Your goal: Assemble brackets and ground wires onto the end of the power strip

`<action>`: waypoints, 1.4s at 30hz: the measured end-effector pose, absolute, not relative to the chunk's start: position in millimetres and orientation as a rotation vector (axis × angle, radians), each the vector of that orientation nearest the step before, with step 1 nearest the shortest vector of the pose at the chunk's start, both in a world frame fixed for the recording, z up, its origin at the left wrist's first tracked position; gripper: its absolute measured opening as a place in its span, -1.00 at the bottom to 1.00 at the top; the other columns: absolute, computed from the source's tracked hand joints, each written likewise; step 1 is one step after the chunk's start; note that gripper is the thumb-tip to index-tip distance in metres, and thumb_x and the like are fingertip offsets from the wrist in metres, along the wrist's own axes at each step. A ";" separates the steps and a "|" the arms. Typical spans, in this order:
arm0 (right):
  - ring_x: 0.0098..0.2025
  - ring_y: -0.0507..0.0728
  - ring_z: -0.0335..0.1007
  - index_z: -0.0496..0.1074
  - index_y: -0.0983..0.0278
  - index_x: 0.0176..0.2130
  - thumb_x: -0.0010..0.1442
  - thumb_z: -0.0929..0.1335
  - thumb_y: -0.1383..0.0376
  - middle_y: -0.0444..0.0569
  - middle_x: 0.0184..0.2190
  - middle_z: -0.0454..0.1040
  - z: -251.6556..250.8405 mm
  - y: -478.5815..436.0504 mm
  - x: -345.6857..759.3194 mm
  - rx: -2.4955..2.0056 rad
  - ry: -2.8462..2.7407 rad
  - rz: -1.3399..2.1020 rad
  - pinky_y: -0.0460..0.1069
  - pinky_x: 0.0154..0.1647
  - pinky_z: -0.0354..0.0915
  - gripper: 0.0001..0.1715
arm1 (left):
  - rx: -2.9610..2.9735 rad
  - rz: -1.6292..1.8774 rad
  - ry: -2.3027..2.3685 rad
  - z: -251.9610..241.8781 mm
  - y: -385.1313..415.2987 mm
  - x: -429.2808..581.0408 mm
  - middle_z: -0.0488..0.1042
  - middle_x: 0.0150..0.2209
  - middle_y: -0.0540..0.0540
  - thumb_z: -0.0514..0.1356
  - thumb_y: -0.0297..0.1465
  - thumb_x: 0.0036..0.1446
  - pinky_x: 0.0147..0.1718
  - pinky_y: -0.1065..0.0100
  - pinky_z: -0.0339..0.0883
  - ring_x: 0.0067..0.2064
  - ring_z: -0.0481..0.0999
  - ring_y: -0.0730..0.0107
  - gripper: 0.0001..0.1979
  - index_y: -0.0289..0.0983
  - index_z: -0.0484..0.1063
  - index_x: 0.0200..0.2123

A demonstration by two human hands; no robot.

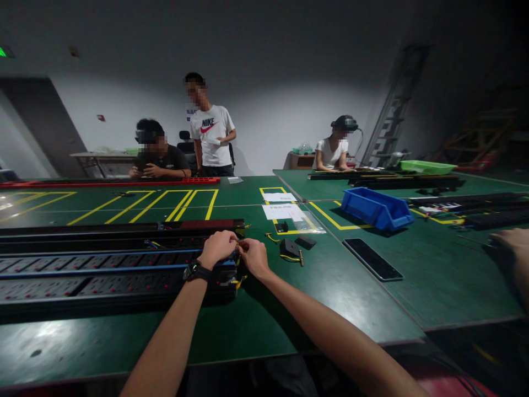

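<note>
Long black power strips (107, 282) with rows of sockets and red dots lie side by side on the left, blue edging along them. At their right end my left hand (219, 247), with a watch on the wrist, has its fingers closed in a pinch. Facing it, my right hand (254, 256) pinches at the same spot, the fingertips of both almost meeting. A little yellow shows there, but what they hold is too small to make out. Below them a yellow wire (238, 283) sticks out of the nearest strip's end.
Right of my hands lie a black block (289, 248), a flat black piece (306, 242) and a short yellow wire (271, 237). Beyond are paper sheets (283, 212), a phone (372, 259) and a blue bin (374, 209). Another person's hand (512, 242) reaches in at right; several people are across the table.
</note>
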State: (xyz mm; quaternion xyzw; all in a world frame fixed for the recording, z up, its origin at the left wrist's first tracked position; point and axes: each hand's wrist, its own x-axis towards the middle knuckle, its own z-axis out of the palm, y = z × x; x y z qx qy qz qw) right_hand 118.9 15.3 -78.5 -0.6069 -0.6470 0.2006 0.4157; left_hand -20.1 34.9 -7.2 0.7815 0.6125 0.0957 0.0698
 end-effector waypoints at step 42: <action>-0.17 0.16 0.57 0.66 0.25 -0.13 0.17 0.28 0.43 -0.02 -0.19 0.66 -74.8 8.0 124.1 -1.369 -1.693 0.655 -0.07 -0.14 0.35 -0.59 | 2.415 0.305 2.061 -8.3 35.2 -3.3 0.63 -0.13 -0.24 0.08 -0.26 0.23 -0.10 0.23 0.44 -0.06 0.62 0.06 -0.68 -0.17 0.61 -0.15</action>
